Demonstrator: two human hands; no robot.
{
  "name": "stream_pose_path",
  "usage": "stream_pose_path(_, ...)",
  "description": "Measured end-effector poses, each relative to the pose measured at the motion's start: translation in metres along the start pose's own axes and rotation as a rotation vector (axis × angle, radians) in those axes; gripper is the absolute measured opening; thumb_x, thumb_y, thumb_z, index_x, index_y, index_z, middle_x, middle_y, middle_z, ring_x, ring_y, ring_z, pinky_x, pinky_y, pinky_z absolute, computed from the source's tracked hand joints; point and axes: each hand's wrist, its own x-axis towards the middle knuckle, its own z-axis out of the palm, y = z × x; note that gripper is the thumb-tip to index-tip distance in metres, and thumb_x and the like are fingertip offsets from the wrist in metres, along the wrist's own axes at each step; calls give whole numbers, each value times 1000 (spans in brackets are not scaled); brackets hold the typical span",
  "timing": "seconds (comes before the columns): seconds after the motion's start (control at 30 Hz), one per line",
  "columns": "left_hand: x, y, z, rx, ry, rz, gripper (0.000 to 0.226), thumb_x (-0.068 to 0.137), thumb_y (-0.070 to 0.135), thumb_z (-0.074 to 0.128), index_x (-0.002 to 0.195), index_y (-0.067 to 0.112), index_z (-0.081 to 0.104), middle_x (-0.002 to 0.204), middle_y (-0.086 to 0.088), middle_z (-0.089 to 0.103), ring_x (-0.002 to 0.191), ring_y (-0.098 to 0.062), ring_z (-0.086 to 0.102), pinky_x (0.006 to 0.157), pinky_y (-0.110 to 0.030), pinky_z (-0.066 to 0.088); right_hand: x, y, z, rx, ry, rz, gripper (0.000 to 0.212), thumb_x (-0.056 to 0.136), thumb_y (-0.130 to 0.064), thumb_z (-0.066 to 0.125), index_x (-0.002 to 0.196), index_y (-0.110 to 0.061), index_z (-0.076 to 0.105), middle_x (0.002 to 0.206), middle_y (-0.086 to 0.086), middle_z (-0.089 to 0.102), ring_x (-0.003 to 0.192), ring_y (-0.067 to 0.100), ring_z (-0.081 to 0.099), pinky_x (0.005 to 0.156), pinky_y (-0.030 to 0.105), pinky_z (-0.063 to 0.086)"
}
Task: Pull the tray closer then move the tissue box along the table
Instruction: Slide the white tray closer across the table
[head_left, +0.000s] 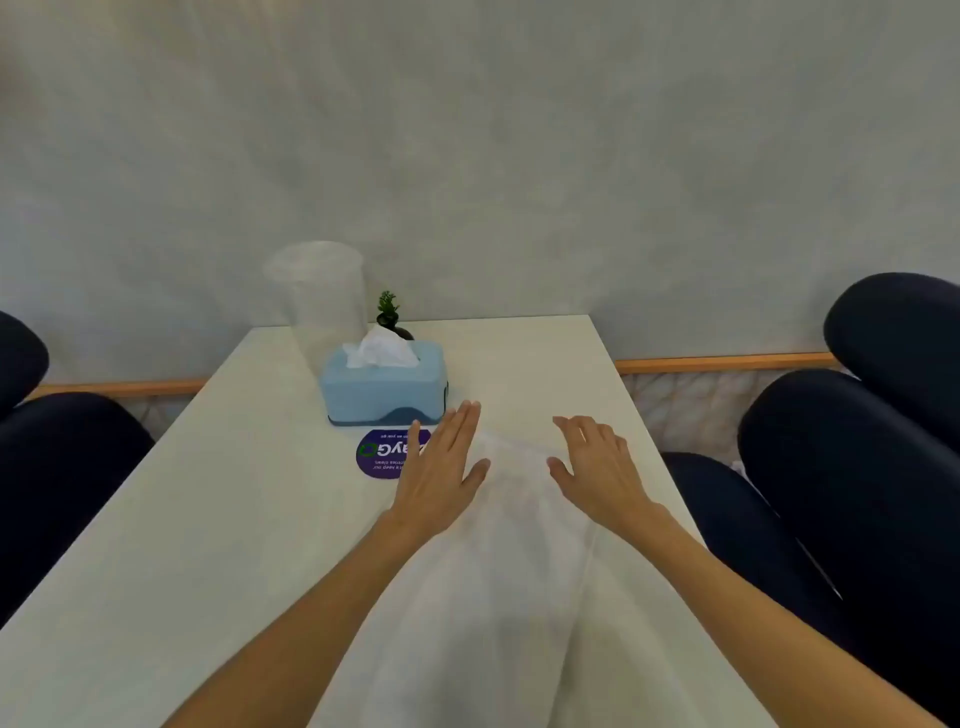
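A light blue tissue box (382, 384) with a white tissue sticking out stands on the white table (208, 519), left of centre and toward the far end. A pale white tray (498, 561), faint and hard to make out, lies in the middle of the table and stretches toward me. Its far edge runs between my hands. My left hand (441, 467) is flat with its fingers extended at the tray's far left corner, just in front of the tissue box. My right hand (597, 467) rests at the far right corner, fingers slightly curled. Neither hand visibly grips anything.
A round purple sticker (384, 457) lies under my left fingertips. Behind the box stand a small potted plant (389, 312) and a tall translucent container (317, 296). Dark padded seats flank the table at left (62, 467) and right (857, 467). A grey wall closes the far end.
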Motion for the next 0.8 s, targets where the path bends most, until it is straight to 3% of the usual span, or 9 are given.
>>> stream_pose_path(0.2, -15, -23, 17, 27, -170, -106, 67, 98, 43, 36, 152, 21, 3, 161, 2, 10, 147, -16, 13, 118, -50, 14, -20, 0, 20, 57, -176, 273, 60, 90, -21, 50, 143, -7, 26, 130, 15, 46, 113, 32, 48, 93, 39, 43)
stream_pose_path(0.37, -30, -45, 21, 8, -173, -314, 66, 95, 31, 48, 150, 14, 16, 154, -6, 29, 137, -24, 36, 105, -46, 37, -29, -1, 28, 197, -243, 484, 39, 90, -11, 51, 124, 1, 36, 123, 20, 43, 96, 31, 56, 75, 33, 48)
stream_pose_path(0.43, -33, -51, 21, -22, -160, -390, 62, 94, 25, 50, 147, 11, 21, 145, -10, 39, 124, -26, 48, 94, -44, 46, -29, -1, 29, 220, -257, 509, 32, 92, -5, 46, 121, 3, 37, 123, 21, 44, 77, 24, 53, 72, 30, 44)
stream_pose_path(0.53, -37, -58, 22, -40, -125, -445, 52, 95, 21, 49, 142, 6, 31, 134, -14, 46, 114, -26, 52, 88, -38, 50, -27, 3, 32, 215, -260, 512, 27, 94, 2, 36, 121, 2, 40, 123, 17, 49, 82, 18, 53, 79, 22, 45)
stream_pose_path(0.63, -42, -63, 23, -24, -128, -429, 39, 97, 20, 48, 133, 5, 44, 128, -13, 52, 110, -23, 54, 84, -32, 52, -27, 7, 34, 305, -215, 558, 30, 92, 6, 38, 121, 3, 41, 120, 20, 53, 68, 15, 48, 62, 16, 40)
stream_pose_path(0.73, -41, -67, 20, 45, -158, -443, 35, 98, 22, 47, 129, 8, 47, 125, -11, 56, 103, -22, 60, 81, -30, 54, -34, 7, 33, 393, -191, 598, 33, 92, -1, 46, 124, 5, 39, 121, 22, 52, 99, 31, 58, 80, 31, 47)
stream_pose_path(0.8, -39, -67, 18, 83, -176, -440, 33, 97, 23, 46, 127, 9, 48, 122, -10, 58, 98, -22, 63, 77, -29, 53, -44, 4, 33, 400, -218, 597, 33, 91, -4, 50, 122, 6, 41, 120, 21, 54, 104, 33, 59, 85, 35, 49)
